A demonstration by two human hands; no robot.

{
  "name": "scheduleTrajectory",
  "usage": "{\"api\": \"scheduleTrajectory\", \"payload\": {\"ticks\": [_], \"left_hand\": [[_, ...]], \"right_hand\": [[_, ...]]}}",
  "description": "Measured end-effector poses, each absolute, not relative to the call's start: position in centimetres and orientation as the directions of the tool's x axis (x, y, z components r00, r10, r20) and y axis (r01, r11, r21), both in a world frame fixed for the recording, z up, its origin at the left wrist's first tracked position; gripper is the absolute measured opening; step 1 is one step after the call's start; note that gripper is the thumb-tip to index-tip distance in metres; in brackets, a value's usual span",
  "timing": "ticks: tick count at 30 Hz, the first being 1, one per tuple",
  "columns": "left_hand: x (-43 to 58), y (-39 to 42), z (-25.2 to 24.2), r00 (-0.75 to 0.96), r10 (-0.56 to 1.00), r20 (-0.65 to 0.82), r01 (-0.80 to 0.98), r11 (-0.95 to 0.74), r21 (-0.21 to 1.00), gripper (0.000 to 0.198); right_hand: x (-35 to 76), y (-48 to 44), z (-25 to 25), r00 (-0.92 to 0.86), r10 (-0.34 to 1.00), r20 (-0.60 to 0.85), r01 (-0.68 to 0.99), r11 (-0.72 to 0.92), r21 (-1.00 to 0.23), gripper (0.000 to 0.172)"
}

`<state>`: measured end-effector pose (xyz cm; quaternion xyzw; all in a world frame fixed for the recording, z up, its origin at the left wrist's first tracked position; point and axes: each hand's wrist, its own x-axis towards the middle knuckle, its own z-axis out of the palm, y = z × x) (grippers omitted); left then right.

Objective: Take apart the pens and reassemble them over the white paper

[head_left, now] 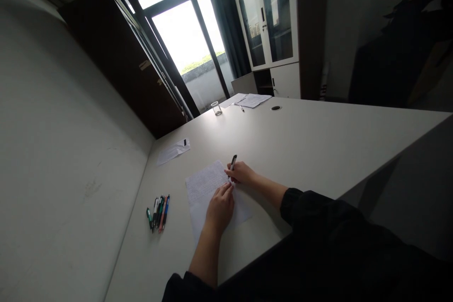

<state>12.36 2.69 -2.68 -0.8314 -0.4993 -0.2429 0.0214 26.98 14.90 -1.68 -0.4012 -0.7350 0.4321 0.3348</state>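
A sheet of paper (200,193) lies on the white table, its upper part covered in handwritten lines and its lower part blank. My right hand (241,172) is closed around a pen (233,162) with a dark top and a light barrel. The pen stands tilted, its lower end down at the paper's right side; whether the tip touches is too small to tell. Resting flat on the sheet, my left hand (220,206) has its fingers stretched out, the fingertips close beside my right hand.
Several pens (162,212) lie side by side left of the paper, near the wall (71,151). A plastic sleeve (173,152) is farther up. Toward the table's far end are a glass (216,109), a loose pen (242,109), papers (254,100) and a round cable hole (276,108).
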Motion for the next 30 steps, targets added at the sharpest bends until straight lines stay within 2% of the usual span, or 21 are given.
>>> {"api": "scheduleTrajectory", "payload": {"ticks": [8,30], "left_hand": [[12.57,2.59,-2.45,0.385,0.817,0.429,0.86,-0.486,0.155,0.041],[12.55,2.56,-2.32,0.385,0.825,0.414,0.854,-0.488,0.179,0.042]], "right_hand": [[26.77,15.13,-1.74,-0.458,0.883,0.1,0.368,0.291,-0.883,0.024],[27.27,14.91,-1.1,-0.426,0.898,0.105,0.386,0.286,-0.877,0.023]]}}
